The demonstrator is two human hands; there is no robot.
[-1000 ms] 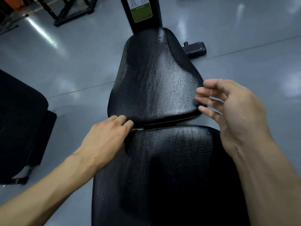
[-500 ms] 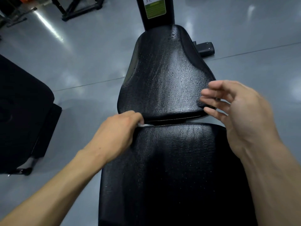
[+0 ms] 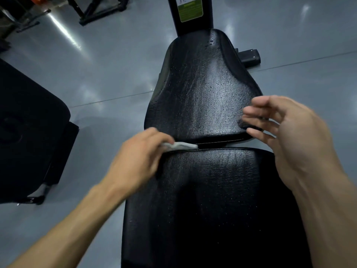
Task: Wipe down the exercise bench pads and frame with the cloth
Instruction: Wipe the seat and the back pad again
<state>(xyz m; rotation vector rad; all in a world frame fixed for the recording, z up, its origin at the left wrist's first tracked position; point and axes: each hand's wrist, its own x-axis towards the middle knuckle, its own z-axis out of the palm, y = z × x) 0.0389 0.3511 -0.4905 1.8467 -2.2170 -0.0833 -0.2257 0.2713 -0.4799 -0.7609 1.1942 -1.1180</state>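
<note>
A person's left hand (image 3: 139, 161) grips a white cloth (image 3: 180, 145) at the gap between two black bench pads.

The bench runs lengthwise away from the camera — the near pad (image 3: 210, 200) broad and filling the lower frame, the far pad (image 3: 204, 89) tapering toward a black upright post (image 3: 190, 14) that carries a green label (image 3: 190, 13). The cloth lies crosswise to that long axis, its free end pointing right along the seam, its other end bunched under curled left fingers at the pads' left edge. The right hand (image 3: 289, 136) hovers over the far pad's right corner, fingers spread and relaxed, holding nothing — whether they touch the pad cannot be told. Droplets bead on both pads. A grey glossy floor (image 3: 96, 74) surrounds the bench; another black padded piece (image 3: 29, 128) stands to the left.
</note>
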